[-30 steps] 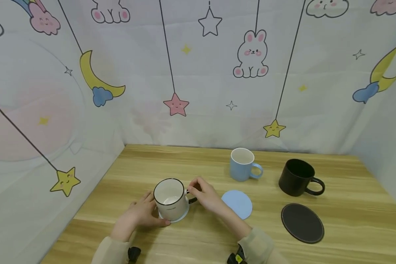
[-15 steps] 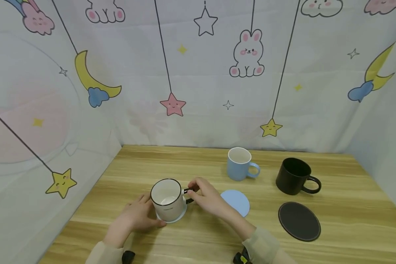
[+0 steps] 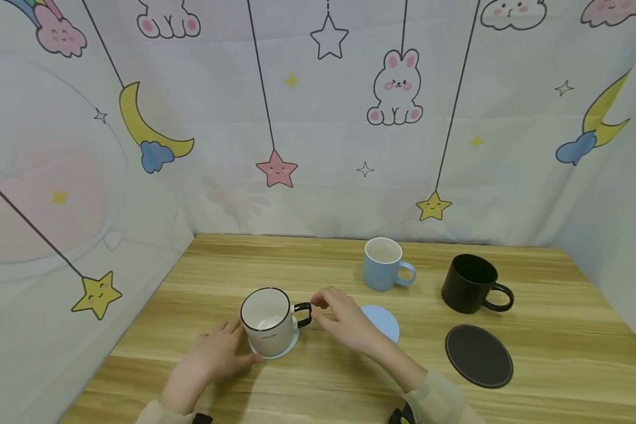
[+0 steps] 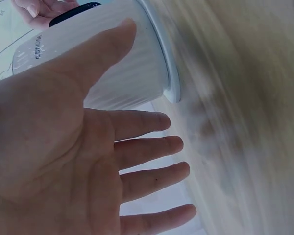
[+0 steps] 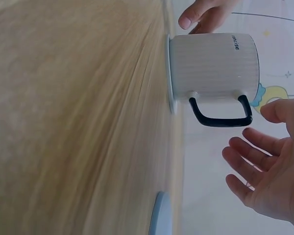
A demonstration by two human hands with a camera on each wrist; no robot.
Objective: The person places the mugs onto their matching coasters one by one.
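Note:
A white mug [image 3: 268, 321] with a black rim and black handle [image 3: 303, 314] stands upright on a pale round coaster [image 3: 291, 347]. My left hand [image 3: 214, 353] is at the mug's left side, fingers spread and straight, thumb near the coaster's front edge. In the left wrist view its palm [image 4: 54, 161] faces the camera and holds nothing; whether the thumb touches the mug I cannot tell. Just right of the handle, my right hand [image 3: 344, 321] is apart from it. The right wrist view shows that hand's loosely bent fingers [image 5: 250, 152] with nothing between them.
A blue mug [image 3: 380, 271] stands behind a light blue coaster [image 3: 384, 324], partly covered by the right hand. Further right, a black mug [image 3: 467, 288] stands behind a black coaster [image 3: 479, 356]. A printed cloth [image 3: 323, 194] borders the wooden table [image 3: 307, 388] at the back and sides.
My right hand has let go of the white mug's handle and moved slightly right. My left hand has drawn back a little to the left. The mug stays on its coaster.

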